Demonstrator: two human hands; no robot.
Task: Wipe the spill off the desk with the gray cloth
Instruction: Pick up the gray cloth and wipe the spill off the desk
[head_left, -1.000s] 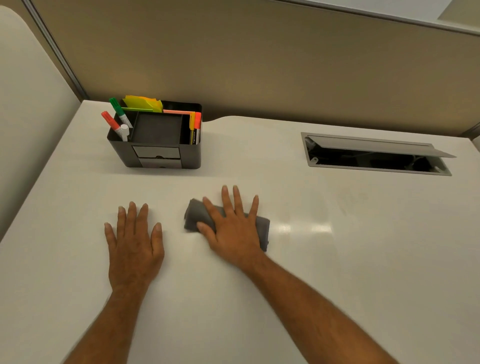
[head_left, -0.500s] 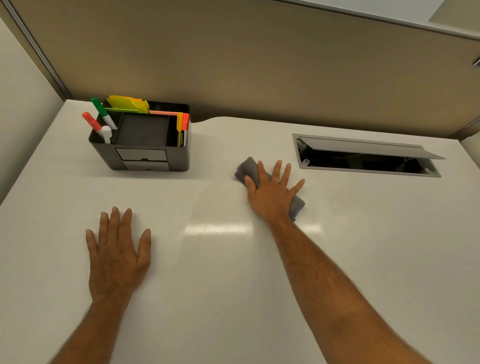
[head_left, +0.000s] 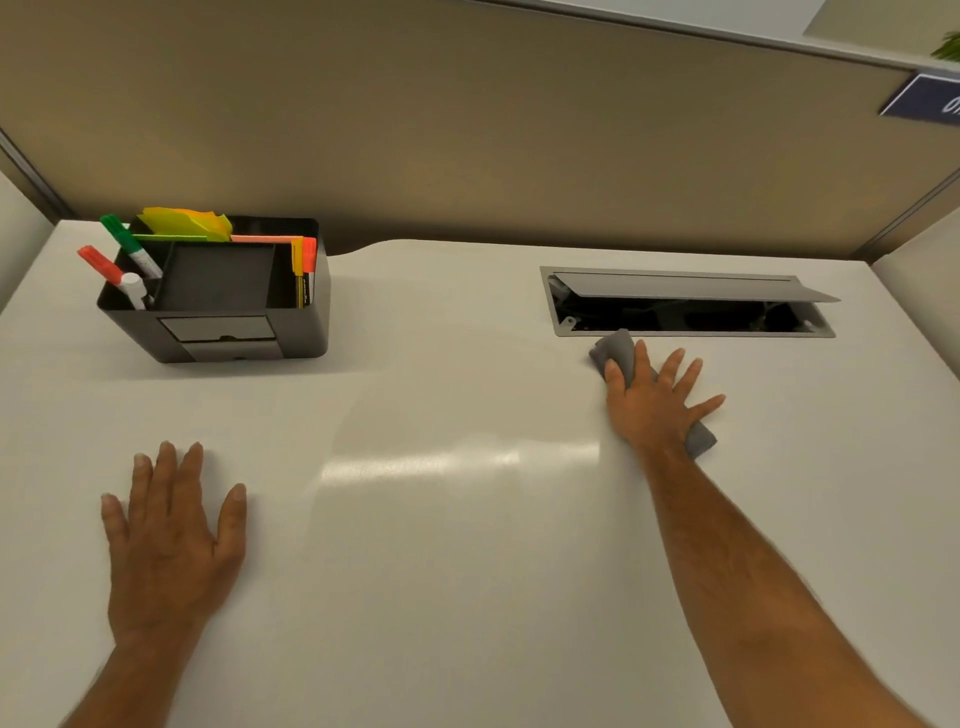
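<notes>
My right hand (head_left: 655, 402) lies palm down on the gray cloth (head_left: 618, 351), fingers spread wide, pressing it flat against the bench (head_left: 467, 545). It is not pinching the cloth, only bearing on top of it. The cloth shows at two ends: one rumpled end pokes out past my thumb and forefinger, the other from under the heel of the palm on the little-finger side. The far end of the cloth sits just beside the near edge of the cable hatch (head_left: 691, 304), touching or nearly so; I cannot tell which. The hatch lid is propped open, dark inside.

My left hand (head_left: 169, 540) rests flat on the bench well apart from the right, fingers loosely together, thumb out, holding nothing.

At the far left, near the partition wall (head_left: 467, 130), stands a dark desk organizer (head_left: 223, 312). In it: a green marker (head_left: 127, 247) and a red marker (head_left: 101, 266), both tilted left, yellow sticky notes (head_left: 189, 223) at the back, and orange and yellow highlighters upright in the right slot.

A bright glare band (head_left: 447, 460) crosses the white surface between my hands. I cannot make out any spill on it.
</notes>
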